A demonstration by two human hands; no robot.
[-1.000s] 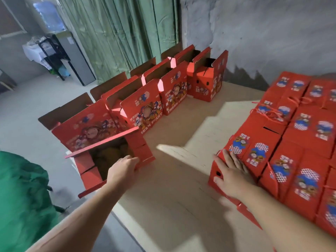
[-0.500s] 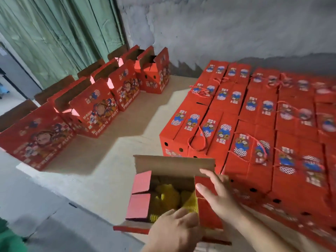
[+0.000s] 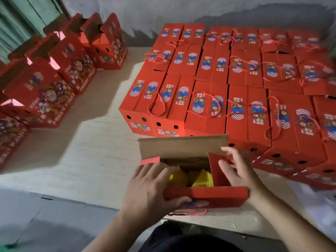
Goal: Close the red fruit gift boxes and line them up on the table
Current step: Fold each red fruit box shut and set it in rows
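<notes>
Between the two hands, at the near edge of the desk (image 3: pixel 101 160), sits an open red fruit gift box (image 3: pixel 205 194), its far flap (image 3: pixel 183 147) standing up to show plain brown cardboard. Inside lie fruits in yellow foam netting (image 3: pixel 201 179) (their kind is hard to tell). The left hand (image 3: pixel 151 190) has its fingers (image 3: pixel 145 172) spread over the box's left end, thumb hooked under the near flap. The right hand (image 3: pixel 236 170) presses the red right side flap (image 3: pixel 216 170) inward with fingers straight and apart. Beyond its fingertips stand closed red boxes (image 3: pixel 205 106) in tight rows, rope handles lying on top. Left of the fingers, open boxes (image 3: pixel 54 88) stand in line.
</notes>
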